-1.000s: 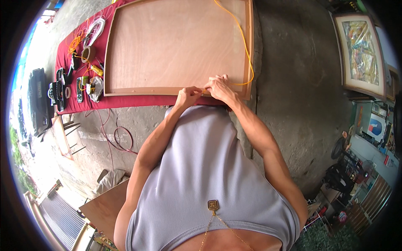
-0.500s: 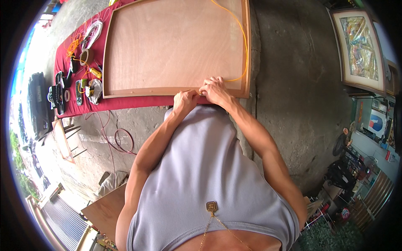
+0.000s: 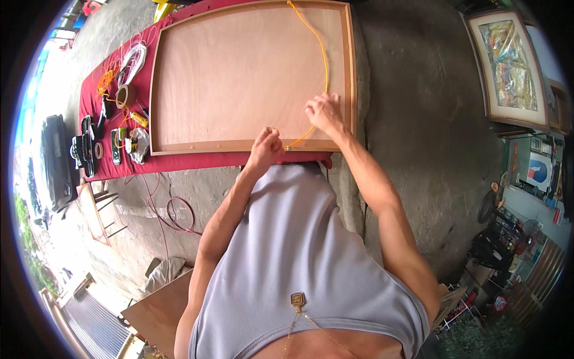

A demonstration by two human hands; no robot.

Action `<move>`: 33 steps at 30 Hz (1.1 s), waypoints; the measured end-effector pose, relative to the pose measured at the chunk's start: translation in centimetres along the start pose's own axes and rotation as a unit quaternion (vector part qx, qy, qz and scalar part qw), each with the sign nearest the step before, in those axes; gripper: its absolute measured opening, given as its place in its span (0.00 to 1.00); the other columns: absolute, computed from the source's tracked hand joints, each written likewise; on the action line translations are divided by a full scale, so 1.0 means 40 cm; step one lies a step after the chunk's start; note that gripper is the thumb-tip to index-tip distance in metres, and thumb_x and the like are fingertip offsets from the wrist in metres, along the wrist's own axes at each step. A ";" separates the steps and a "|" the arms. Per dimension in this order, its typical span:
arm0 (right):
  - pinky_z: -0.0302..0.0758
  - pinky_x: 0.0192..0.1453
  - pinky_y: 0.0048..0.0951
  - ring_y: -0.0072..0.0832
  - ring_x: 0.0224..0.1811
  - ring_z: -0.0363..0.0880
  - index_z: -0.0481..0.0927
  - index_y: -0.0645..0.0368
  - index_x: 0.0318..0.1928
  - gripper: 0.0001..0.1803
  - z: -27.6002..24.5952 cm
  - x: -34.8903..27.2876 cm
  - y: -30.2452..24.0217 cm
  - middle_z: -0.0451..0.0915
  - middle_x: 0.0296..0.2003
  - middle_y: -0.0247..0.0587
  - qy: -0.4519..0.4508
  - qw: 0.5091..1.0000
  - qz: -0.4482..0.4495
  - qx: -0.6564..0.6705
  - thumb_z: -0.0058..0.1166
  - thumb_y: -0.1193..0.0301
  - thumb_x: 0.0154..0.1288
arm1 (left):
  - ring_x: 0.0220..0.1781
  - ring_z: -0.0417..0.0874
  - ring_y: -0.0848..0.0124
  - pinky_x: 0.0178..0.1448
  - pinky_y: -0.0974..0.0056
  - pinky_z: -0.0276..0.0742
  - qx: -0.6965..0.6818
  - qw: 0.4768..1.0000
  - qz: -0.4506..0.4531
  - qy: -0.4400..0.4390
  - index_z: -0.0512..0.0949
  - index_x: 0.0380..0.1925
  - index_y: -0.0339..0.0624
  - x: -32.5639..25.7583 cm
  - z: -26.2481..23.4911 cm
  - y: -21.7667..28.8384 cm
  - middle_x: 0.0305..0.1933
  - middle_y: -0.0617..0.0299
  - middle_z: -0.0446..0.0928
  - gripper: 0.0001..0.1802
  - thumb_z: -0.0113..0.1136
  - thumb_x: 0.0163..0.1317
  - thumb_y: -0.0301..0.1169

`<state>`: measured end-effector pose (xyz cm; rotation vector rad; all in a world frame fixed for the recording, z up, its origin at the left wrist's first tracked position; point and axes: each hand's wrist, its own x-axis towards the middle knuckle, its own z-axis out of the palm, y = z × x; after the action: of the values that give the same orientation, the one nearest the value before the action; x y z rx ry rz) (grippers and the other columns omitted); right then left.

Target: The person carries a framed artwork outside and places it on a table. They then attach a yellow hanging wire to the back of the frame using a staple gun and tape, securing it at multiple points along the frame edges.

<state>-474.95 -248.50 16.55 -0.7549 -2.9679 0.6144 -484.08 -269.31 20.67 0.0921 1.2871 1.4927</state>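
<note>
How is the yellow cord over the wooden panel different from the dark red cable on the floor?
The yellow cord is bright, while the dark red cable is dull. The cord bows in one curve over the wooden panel; the cable lies looped on the concrete floor. Both are long and thin.

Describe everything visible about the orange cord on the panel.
The cord is thin, orange and looks flexible. It curves, bowed rightward, across the panel from the far side of the wooden frame to a small shiny fitting at its near side. It passes beneath the right hand, contact unclear; some orange shows at the left hand.
</note>
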 end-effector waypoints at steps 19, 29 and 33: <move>0.71 0.59 0.41 0.47 0.61 0.63 0.58 0.51 0.65 0.50 -0.140 0.317 0.263 0.62 0.57 0.51 0.063 0.974 0.214 0.046 0.67 0.67 0.37 | 0.30 0.79 0.59 0.34 0.53 0.75 0.678 0.691 0.242 -0.063 0.77 0.21 0.46 0.045 -0.020 0.011 0.26 0.60 0.78 0.04 0.58 0.53 0.30; 0.76 0.53 0.43 0.54 0.52 0.71 0.56 0.48 0.66 0.51 -0.132 0.330 0.287 0.63 0.54 0.59 0.023 0.981 0.193 -0.005 0.67 0.68 0.37 | 0.35 0.79 0.63 0.42 0.56 0.68 0.676 0.705 0.197 -0.088 0.75 0.28 0.46 0.092 -0.020 -0.008 0.29 0.63 0.79 0.05 0.55 0.57 0.34; 0.77 0.51 0.44 0.58 0.48 0.73 0.56 0.48 0.65 0.49 -0.166 0.331 0.252 0.62 0.53 0.64 -0.011 0.980 0.196 0.001 0.64 0.69 0.39 | 0.31 0.79 0.64 0.39 0.57 0.65 0.675 0.710 0.182 -0.086 0.73 0.27 0.46 0.091 -0.020 -0.014 0.26 0.63 0.78 0.06 0.53 0.58 0.34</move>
<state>-481.30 -231.79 17.84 -1.3588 -2.8496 0.6392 -485.66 -267.26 17.95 1.4713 2.0130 0.4730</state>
